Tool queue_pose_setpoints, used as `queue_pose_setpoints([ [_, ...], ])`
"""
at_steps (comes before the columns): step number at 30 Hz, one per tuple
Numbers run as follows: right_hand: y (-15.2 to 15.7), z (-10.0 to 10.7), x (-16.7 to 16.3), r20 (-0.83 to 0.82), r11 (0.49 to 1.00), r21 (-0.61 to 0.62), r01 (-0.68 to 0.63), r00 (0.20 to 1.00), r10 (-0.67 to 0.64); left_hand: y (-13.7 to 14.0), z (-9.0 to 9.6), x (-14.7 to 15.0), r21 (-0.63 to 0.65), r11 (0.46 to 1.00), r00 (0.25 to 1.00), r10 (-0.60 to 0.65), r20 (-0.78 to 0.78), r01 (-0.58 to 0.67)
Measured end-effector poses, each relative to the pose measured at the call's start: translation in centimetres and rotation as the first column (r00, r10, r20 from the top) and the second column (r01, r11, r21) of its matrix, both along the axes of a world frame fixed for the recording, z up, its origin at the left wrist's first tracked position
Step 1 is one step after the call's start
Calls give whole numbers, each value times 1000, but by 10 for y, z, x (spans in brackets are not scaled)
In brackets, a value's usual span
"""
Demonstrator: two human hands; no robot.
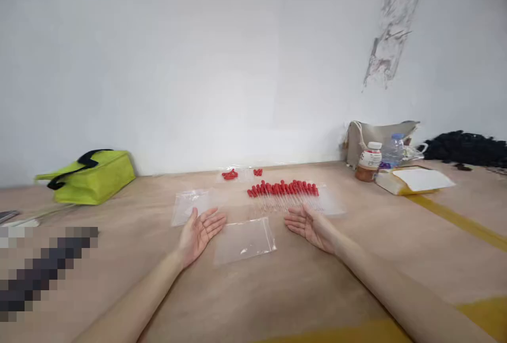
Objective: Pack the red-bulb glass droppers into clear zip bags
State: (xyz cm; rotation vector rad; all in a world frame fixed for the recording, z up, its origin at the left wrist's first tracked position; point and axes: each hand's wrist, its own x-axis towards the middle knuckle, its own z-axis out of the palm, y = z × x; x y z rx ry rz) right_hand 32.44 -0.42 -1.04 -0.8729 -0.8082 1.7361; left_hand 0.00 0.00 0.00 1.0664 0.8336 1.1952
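Observation:
My left hand rests palm up on the table, its fingers stretched out and holding nothing. Close to its fingertips lies a flat, clear zip bag. Another clear zip bag is just behind that hand. On the right, my right hand is also palm up with loose, extended fingers and no object in it. Beyond its fingertips, a row of red-headed thin sticks lies side by side, partly over a clear bag. Farther back are small red pieces on clear plastic and a smaller red cluster.
A lime-green bag with a black strap lies at the left by the wall. At the right stand a white-capped bottle, a clear bottle, a grey cloth bag and a box. Yellow tape crosses the brown table covering.

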Motion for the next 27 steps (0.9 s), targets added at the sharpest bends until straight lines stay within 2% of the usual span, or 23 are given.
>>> queue_pose_setpoints([
  [6, -1, -1, -1, 12, 999, 34, 6, 1000, -7, -2, -1, -2, 84, 996, 994, 5, -109, 4],
  [8, -1, -4, 0, 68, 995, 101, 15, 997, -22, -2, -3, -1, 152, 988, 981, 34, -190, -5],
  [10, -1, -6, 2, 226, 968, 249, 23, 971, -81, -5, -4, 1, 249, 968, 953, 92, -288, -19],
  [12, -4, -7, 4, 457, 889, 453, -69, 874, -164, -11, -3, 3, 354, 935, 903, 143, -406, 10],
  [14, -8, -7, 5, 655, 762, 587, -273, 713, -250, -19, -2, 6, 430, 895, 829, 151, -538, 116],
  [16, -13, -5, 5, 764, 641, 611, -465, 559, -322, -26, 0, 8, 457, 851, 740, 128, -660, 260],
  [18, -16, -3, 4, 809, 575, 586, -571, 458, -369, -31, 1, 10, 452, 808, 651, 115, -750, 379],
  [20, -18, -2, 2, 828, 555, 561, -614, 405, -389, -31, 1, 11, 440, 776, 575, 124, -809, 452],
  [22, -17, -1, 1, 837, 557, 546, -626, 382, -391, -30, 0, 11, 434, 753, 517, 147, -843, 494],
  [27, -16, 0, 1, 850, 560, 523, -642, 349, -394, -27, -1, 11, 436, 718, 439, 199, -876, 543],
])
